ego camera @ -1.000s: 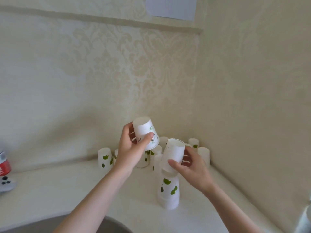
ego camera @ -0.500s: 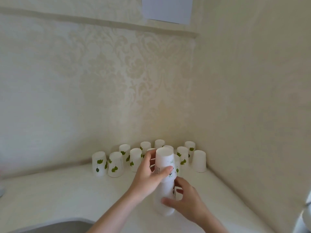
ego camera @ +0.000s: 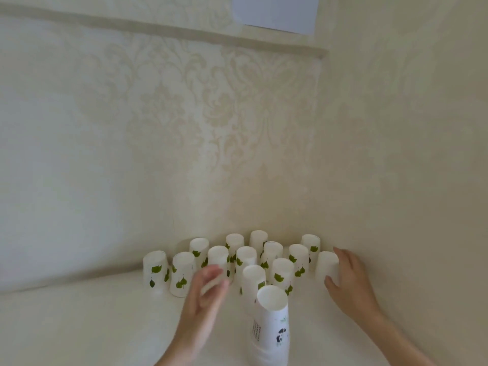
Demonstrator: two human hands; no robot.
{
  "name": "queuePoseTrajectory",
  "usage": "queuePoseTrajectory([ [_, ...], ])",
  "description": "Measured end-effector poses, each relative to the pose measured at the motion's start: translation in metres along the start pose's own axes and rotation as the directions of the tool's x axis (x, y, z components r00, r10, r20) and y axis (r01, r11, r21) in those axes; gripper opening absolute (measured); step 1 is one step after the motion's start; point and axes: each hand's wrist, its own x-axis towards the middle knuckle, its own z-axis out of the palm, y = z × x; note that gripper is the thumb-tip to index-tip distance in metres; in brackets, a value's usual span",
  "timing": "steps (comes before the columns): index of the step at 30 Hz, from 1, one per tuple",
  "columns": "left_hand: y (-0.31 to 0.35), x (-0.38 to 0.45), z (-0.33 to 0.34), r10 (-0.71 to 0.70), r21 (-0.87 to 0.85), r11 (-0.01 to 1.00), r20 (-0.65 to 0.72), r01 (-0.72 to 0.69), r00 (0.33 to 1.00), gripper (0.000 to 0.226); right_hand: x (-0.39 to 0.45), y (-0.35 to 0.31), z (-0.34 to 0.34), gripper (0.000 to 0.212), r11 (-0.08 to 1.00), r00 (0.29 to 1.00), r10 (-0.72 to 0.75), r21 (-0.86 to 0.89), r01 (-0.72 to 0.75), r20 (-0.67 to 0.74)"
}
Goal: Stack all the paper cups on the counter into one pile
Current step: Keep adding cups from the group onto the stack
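Note:
A pile of upside-down white paper cups [ego camera: 272, 326] stands at the near middle of the counter, free of both hands. Several single upside-down cups with green leaf prints [ego camera: 245, 257] stand in rows in the corner behind it. My left hand [ego camera: 206, 291] is blurred, fingers apart and empty, in front of a leaf cup [ego camera: 218, 257] in the left part of the rows. My right hand [ego camera: 348, 278] curls around the rightmost cup [ego camera: 325, 264], thumb in front and fingers behind; the cup stands on the counter.
The white counter [ego camera: 79, 320] meets patterned walls at the back and right, forming a corner behind the cups. A sheet of paper [ego camera: 277, 11] hangs high on the wall.
Both hands have let go of the pile after the left hand set its cup on top. The left hand reaches toward the left cups; the right hand has moved to the rightmost cup.

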Motion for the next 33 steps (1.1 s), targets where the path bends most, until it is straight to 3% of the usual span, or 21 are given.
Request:
queuePoseTrajectory([
  [2, -0.008, 0.019, -0.022, 0.031, 0.12, 0.993, -0.184, -0.009, 0.982, 0.039, 0.017, -0.001, 0.006, 0.067, 0.972, 0.997, -0.032, -0.231, 0.049, 0.075],
  [4, -0.024, 0.041, -0.043, 0.128, 0.351, 0.936, -0.274, -0.024, 0.953, 0.045, 0.03, -0.002, 0.011, 0.065, 0.913, 0.99, -0.021, -0.4, 0.076, 0.141],
  [6, -0.038, 0.061, -0.058, 0.202, 0.547, 0.837, -0.281, -0.016, 0.938, 0.055, 0.038, 0.0, 0.015, 0.061, 0.863, 0.986, -0.006, -0.497, 0.088, 0.165],
  [8, -0.046, 0.076, -0.065, 0.148, 0.612, 0.789, -0.28, 0.057, 0.948, 0.064, 0.038, 0.0, 0.018, 0.056, 0.85, 0.988, -0.004, -0.52, 0.085, 0.154],
  [15, -0.064, 0.097, -0.064, 0.042, 0.746, 0.649, -0.228, 0.147, 0.973, 0.062, 0.013, 0.001, 0.002, 0.039, 0.972, 0.993, -0.016, -0.233, 0.042, 0.113],
  [19, -0.049, 0.082, -0.058, 0.016, 0.602, 0.783, -0.276, 0.16, 0.961, 0.053, 0.004, -0.013, -0.031, 0.044, 1.0, 1.0, -0.019, -0.002, 0.019, 0.009],
  [22, 0.005, 0.064, -0.044, 0.191, 0.439, 0.898, -0.365, -0.013, 0.911, 0.048, 0.004, -0.032, -0.061, 0.046, 0.986, 1.0, -0.006, 0.165, 0.009, -0.021],
  [24, 0.052, 0.047, -0.023, 0.287, 0.329, 0.927, -0.303, -0.183, 0.909, 0.044, 0.003, -0.047, -0.078, 0.045, 0.97, 0.998, -0.027, 0.239, 0.039, -0.054],
  [28, 0.1, 0.004, 0.025, 0.362, 0.279, 0.889, 0.055, -0.363, 0.93, 0.039, -0.004, -0.081, -0.103, 0.048, 0.891, 0.998, 0.007, 0.454, 0.019, -0.056],
  [30, 0.091, -0.009, 0.04, 0.329, 0.254, 0.895, 0.178, -0.366, 0.927, 0.041, -0.009, -0.091, -0.109, 0.043, 0.857, 0.998, -0.013, 0.513, 0.045, -0.065],
  [33, 0.064, -0.02, 0.046, 0.225, 0.248, 0.925, 0.25, -0.287, 0.942, 0.055, -0.024, -0.098, -0.111, 0.039, 0.852, 0.996, -0.065, 0.516, 0.088, -0.062],
])
